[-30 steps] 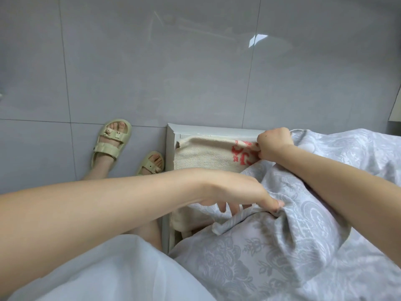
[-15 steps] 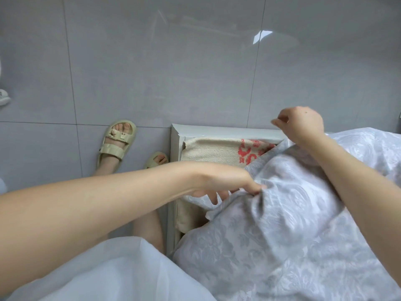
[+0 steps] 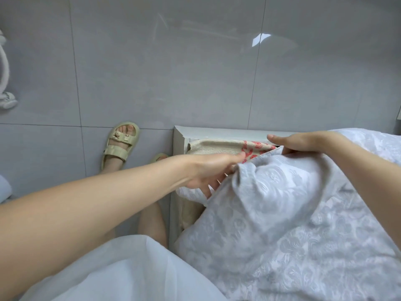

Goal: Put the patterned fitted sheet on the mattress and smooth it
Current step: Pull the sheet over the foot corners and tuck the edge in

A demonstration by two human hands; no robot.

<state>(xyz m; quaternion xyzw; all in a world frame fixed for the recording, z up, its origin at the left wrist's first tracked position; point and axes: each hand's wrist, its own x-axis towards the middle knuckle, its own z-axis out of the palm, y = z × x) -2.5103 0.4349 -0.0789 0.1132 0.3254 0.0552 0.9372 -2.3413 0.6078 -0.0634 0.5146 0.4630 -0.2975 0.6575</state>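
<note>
The pale grey patterned fitted sheet [image 3: 282, 213] lies bunched over the bed, filling the right and lower right. The mattress [image 3: 217, 148] is beige with red print, and its near-left corner is bare. My left hand [image 3: 210, 172] grips a fold of the sheet's edge at that corner, fingers curled under the cloth and thumb on top. My right hand [image 3: 293, 144] lies flat, fingers straight and pointing left, on the sheet's far edge where it meets the mattress. I cannot tell whether its thumb is tucked under the cloth.
The white bed frame [image 3: 180, 137] wraps the mattress corner. My feet in pale green sandals [image 3: 120, 146] stand on the grey tiled floor [image 3: 173, 72] left of the bed. My white skirt [image 3: 119, 270] fills the bottom. A white object [image 3: 5, 83] sits at the far left edge.
My right hand, raised in a fist half a second ago, has come down flat onto the sheet's far edge. My left hand has pulled the sheet fold up toward the mattress corner.
</note>
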